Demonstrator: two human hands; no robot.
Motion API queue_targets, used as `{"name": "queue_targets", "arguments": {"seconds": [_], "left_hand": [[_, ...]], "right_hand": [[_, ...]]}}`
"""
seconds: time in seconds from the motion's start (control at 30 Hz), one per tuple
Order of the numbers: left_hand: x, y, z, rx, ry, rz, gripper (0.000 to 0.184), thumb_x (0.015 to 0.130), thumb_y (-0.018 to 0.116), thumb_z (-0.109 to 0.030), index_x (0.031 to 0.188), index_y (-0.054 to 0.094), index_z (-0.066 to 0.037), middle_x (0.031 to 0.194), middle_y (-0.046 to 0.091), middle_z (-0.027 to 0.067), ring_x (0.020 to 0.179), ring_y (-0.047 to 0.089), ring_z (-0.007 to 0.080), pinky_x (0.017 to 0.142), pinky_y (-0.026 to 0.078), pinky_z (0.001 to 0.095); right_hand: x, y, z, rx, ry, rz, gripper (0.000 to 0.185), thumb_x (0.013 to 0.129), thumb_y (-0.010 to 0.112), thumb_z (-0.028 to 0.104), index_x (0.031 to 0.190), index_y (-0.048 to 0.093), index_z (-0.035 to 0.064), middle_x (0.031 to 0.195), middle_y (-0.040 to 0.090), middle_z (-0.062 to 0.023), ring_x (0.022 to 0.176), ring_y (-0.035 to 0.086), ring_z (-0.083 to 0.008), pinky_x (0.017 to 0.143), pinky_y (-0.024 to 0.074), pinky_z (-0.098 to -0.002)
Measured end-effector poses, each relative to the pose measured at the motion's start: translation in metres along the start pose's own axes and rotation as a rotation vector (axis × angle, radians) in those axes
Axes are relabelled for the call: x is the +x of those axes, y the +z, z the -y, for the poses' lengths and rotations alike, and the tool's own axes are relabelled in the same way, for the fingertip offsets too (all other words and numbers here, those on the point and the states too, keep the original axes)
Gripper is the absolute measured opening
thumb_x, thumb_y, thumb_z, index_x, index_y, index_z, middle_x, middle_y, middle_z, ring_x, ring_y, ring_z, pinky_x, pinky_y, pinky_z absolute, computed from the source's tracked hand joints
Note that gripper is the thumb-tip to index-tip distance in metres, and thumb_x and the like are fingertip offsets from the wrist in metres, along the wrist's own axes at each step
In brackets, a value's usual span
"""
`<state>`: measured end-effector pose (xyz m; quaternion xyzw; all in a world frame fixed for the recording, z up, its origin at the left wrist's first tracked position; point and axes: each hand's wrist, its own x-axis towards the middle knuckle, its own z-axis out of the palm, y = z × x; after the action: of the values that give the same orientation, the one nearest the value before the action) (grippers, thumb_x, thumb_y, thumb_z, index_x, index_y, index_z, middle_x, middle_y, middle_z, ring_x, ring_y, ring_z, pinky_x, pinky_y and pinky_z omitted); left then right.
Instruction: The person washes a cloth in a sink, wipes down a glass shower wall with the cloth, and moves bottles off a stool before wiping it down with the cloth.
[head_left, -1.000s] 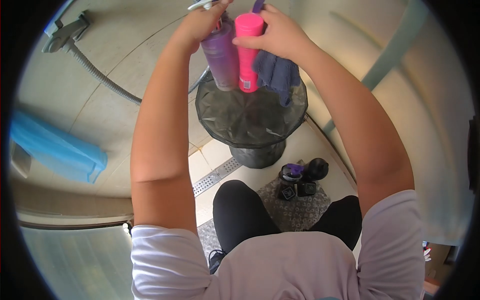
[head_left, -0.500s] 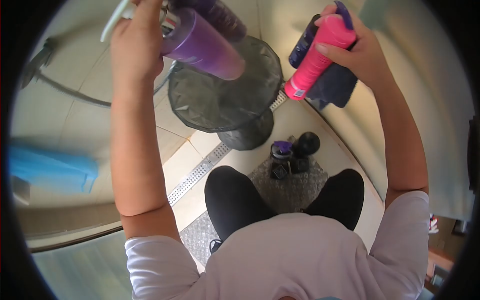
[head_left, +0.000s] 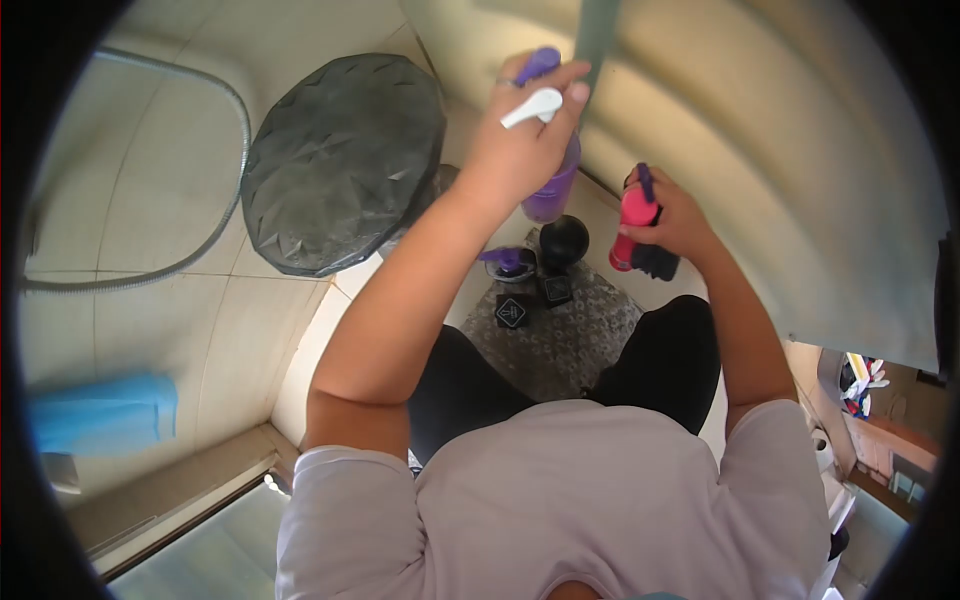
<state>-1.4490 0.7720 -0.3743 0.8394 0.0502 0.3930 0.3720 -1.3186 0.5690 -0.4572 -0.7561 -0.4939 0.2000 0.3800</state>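
My left hand (head_left: 525, 140) is closed around the necks of two pump bottles, one with a white pump head (head_left: 535, 107) and one with a purple pump head (head_left: 538, 65). Below the fingers shows a translucent purple bottle (head_left: 550, 195); the second body is mostly hidden. To the right, my right hand (head_left: 675, 215) grips a pink bottle (head_left: 637, 210) with a dark cap, held together with a dark cloth (head_left: 655, 262). Several containers stand on the floor below: a round black one (head_left: 564, 241), one with a purple pump (head_left: 510, 262), and dark square-topped ones (head_left: 511, 312).
A dark faceted stool (head_left: 345, 165) stands at left, beside a metal shower hose (head_left: 245, 130). Something blue (head_left: 105, 412) is at far left. A patterned mat (head_left: 560, 350) lies between my knees. A frosted panel (head_left: 790, 180) rises along the right.
My left hand has swung right with the pump bottles, from beside the stool to above the floor containers. My right hand has lowered with the pink bottle. The view has turned, leaving the stool farther left.
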Motion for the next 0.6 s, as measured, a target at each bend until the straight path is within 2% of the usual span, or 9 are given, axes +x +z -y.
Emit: {"name": "queue_targets", "arguments": {"seconds": [0.07,0.13,0.27,0.37,0.6], "left_hand": [[-0.017,0.032,0.031,-0.036,-0.132,0.059,0.031,0.089,0.054,-0.031,0.111,0.063,-0.01,0.114,0.053,0.0233,0.112,0.046,0.037,0.092,0.042,0.0399],[-0.033,0.064,0.07,0.088,-0.154,0.14,0.032,0.089,0.056,-0.031,0.114,0.062,-0.011,0.118,0.05,0.0224,0.113,0.044,0.0383,0.093,0.041,0.041],[-0.039,0.098,0.083,0.17,-0.232,0.173,0.035,0.091,0.052,-0.034,0.119,0.059,-0.014,0.12,0.047,0.0257,0.116,0.04,0.0399,0.097,0.035,0.0439],[-0.042,0.117,0.097,0.223,-0.229,0.162,0.035,0.088,0.056,-0.033,0.117,0.061,-0.014,0.123,0.046,0.0211,0.112,0.042,0.0404,0.095,0.039,0.0442],[-0.076,0.164,0.132,0.235,-0.282,0.281,0.045,0.084,0.06,-0.038,0.121,0.057,-0.013,0.126,0.043,0.0231,0.117,0.036,0.0416,0.097,0.037,0.0455]], "right_hand": [[-0.01,0.022,-0.031,-0.029,0.018,0.0,0.039,0.062,0.078,0.021,0.094,0.062,0.0046,0.111,0.055,-0.0074,0.101,0.056,-0.0241,0.088,0.0446,-0.0315],[-0.018,0.043,-0.057,-0.056,0.036,-0.008,0.041,0.062,0.078,0.023,0.096,0.062,0.0054,0.114,0.055,-0.0081,0.102,0.056,-0.0255,0.088,0.0449,-0.033],[-0.035,0.084,-0.105,-0.058,0.13,-0.029,0.044,0.062,0.078,0.027,0.098,0.063,0.0072,0.119,0.054,-0.0079,0.104,0.056,-0.0268,0.088,0.0449,-0.0353],[-0.047,0.101,-0.119,0.013,0.151,-0.005,0.045,0.062,0.077,0.029,0.1,0.063,0.0081,0.119,0.054,-0.0071,0.105,0.055,-0.0282,0.087,0.0454,-0.0364],[-0.052,0.11,-0.118,-0.042,0.117,0.158,0.049,0.063,0.076,0.027,0.107,0.061,0.0123,0.127,0.046,-0.0062,0.103,0.056,-0.0304,0.085,0.0469,-0.0399]]}}
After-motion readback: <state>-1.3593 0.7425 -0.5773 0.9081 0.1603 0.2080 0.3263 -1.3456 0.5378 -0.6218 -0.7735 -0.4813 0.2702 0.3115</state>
